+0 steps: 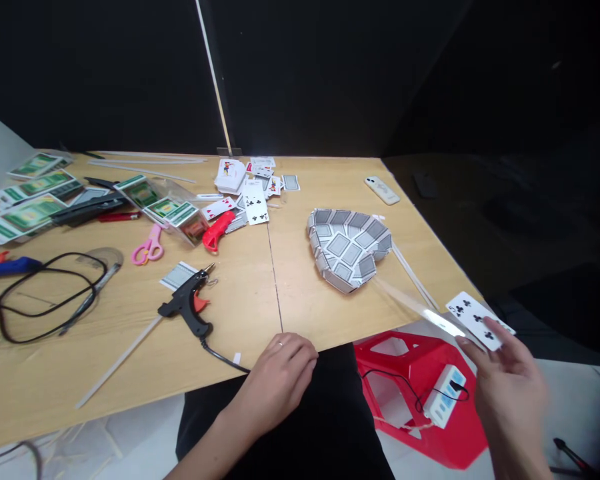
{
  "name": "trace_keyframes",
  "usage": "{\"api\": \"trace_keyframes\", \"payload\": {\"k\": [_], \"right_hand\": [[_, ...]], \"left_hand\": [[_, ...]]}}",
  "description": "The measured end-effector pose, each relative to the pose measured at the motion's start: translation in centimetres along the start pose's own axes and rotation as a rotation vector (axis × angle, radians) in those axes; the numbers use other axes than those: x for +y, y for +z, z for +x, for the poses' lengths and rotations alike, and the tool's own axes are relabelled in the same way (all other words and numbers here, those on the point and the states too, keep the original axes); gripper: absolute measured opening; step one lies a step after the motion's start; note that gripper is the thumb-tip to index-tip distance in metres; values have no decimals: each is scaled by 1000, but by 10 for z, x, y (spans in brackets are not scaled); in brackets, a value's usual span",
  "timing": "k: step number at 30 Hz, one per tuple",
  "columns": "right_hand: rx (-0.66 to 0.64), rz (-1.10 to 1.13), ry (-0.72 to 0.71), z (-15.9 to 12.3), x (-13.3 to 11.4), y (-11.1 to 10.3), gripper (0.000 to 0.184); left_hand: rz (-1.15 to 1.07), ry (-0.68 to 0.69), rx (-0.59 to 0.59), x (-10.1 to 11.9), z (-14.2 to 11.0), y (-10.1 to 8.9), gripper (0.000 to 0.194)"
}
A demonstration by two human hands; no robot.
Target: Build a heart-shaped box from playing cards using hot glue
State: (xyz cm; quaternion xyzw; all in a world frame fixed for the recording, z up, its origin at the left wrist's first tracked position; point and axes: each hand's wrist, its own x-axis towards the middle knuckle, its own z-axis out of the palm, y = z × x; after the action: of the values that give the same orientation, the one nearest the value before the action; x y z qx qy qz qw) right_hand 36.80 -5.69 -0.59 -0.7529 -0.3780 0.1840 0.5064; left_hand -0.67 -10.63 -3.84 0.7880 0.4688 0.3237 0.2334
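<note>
My right hand (510, 377) is out past the table's right front edge. It grips a playing card (467, 317), a five of clubs turned face up, between thumb and fingers. A long shiny strip (443, 323), blurred, runs from the same hand toward the table; its kind is unclear. My left hand (285, 363) rests at the front edge with fingers curled together and nothing visible in them. Between the hands, farther in, stands a heart-shaped tray (350, 250) built of grey-backed cards. Left of my left hand lies a black glue gun (185, 303) with a long glue stick (117, 363) in it.
Loose cards (255, 200) and a card stack (230, 175) lie at the back. Pink scissors (149, 247), a red-handled tool (217, 231), packaged cards (167, 207) and a coiled cable (45, 267) fill the left. A phone (381, 190) lies back right. Below is a red stool (430, 440) with a power strip (445, 397).
</note>
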Motion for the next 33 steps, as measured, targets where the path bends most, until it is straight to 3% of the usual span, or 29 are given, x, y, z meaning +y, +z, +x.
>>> {"api": "trace_keyframes", "payload": {"k": [2,6,10,13,16,20,23,26,29,30,33], "right_hand": [[49,-117,11,-10,-22,-9,78],[68,-131,28,-34,-54,-15,78],[97,-31,62,-59,-66,-9,79],[116,88,84,-81,-72,6,92],[-130,257,162,-104,-74,34,93],[-513,461,243,-140,-71,82,73],[-690,523,245,-162,-64,113,63],[-887,475,126,-163,-56,135,57],[-971,266,-63,-142,-50,155,36],[-958,152,-140,-133,-49,162,30],[-961,50,-179,-113,-48,180,23]], "left_hand": [[-19,20,9,4,1,8,15],[-76,48,17,16,7,22,15],[-153,49,23,28,13,27,17],[-307,-24,19,35,12,29,36],[-615,-267,148,37,10,29,63],[-982,-587,471,25,13,13,55],[-963,-652,640,6,14,-12,38],[-796,-657,700,-16,5,-37,26],[-512,-687,584,-33,-8,-56,20],[-419,-683,479,-37,-11,-59,20],[-244,-624,194,-42,-14,-62,23]]}}
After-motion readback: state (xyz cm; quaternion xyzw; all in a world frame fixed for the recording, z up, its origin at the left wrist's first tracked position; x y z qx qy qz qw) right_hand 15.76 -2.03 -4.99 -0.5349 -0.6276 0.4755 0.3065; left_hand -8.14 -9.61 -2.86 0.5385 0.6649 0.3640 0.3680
